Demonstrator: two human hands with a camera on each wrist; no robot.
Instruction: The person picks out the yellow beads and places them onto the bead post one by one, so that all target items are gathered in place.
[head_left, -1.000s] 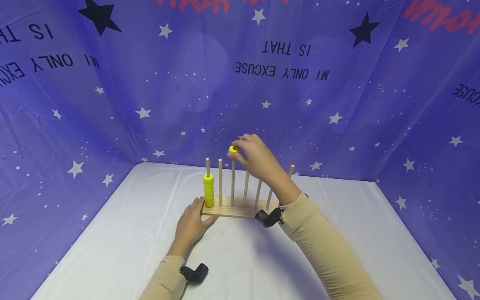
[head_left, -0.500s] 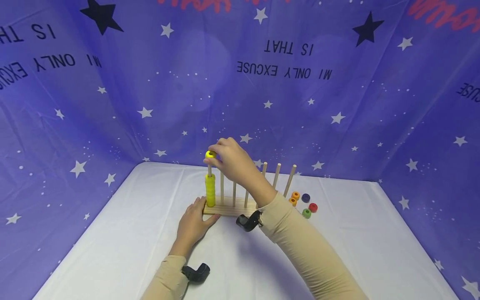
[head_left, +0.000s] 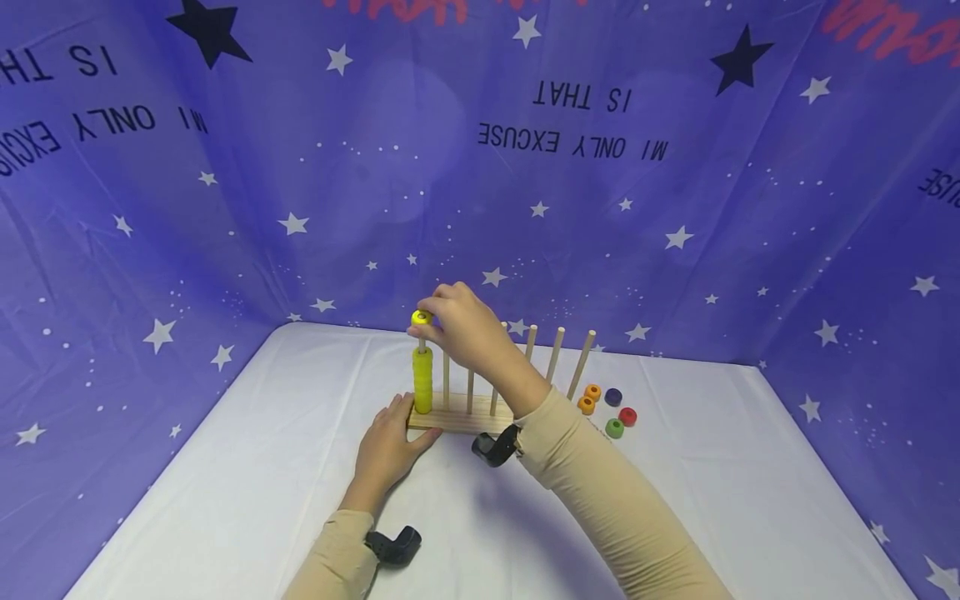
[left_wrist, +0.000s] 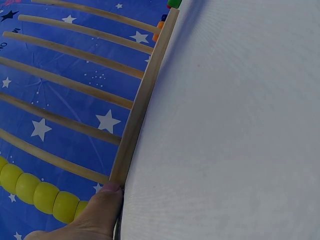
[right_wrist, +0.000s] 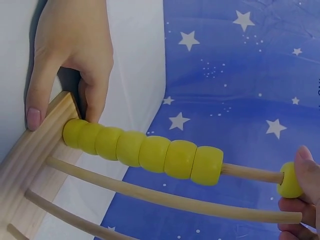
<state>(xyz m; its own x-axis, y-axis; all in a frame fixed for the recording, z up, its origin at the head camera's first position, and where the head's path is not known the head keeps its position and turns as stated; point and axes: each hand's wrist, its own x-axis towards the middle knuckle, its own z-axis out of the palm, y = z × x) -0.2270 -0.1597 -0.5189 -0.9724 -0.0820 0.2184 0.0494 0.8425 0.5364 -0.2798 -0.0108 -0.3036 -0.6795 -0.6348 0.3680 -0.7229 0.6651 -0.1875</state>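
My right hand (head_left: 474,333) pinches a yellow bead (right_wrist: 290,182) between thumb and fingers. In the right wrist view the tip of the leftmost peg (right_wrist: 252,173) enters the bead's hole. Lower on that peg sits a stack of several yellow beads (right_wrist: 152,150), with a stretch of bare wood between. At the left end of the wooden base (head_left: 459,423), my left hand (head_left: 384,457) grips the board, thumb along the front and fingers behind. The other pegs (left_wrist: 70,76) of the rack carry no beads; my right hand and forearm partly cover them in the head view.
On the white tabletop (head_left: 712,500), right of the rack, lie two orange beads (head_left: 587,405), a dark blue bead (head_left: 613,397), a red bead (head_left: 627,416) and a green bead (head_left: 615,428). A purple star-patterned cloth (head_left: 420,167) hangs around the table.
My right hand has carried the yellow bead left to the leftmost peg and lowered it slightly onto the tip. The loose beads at the right have come into sight. My left hand stays put.
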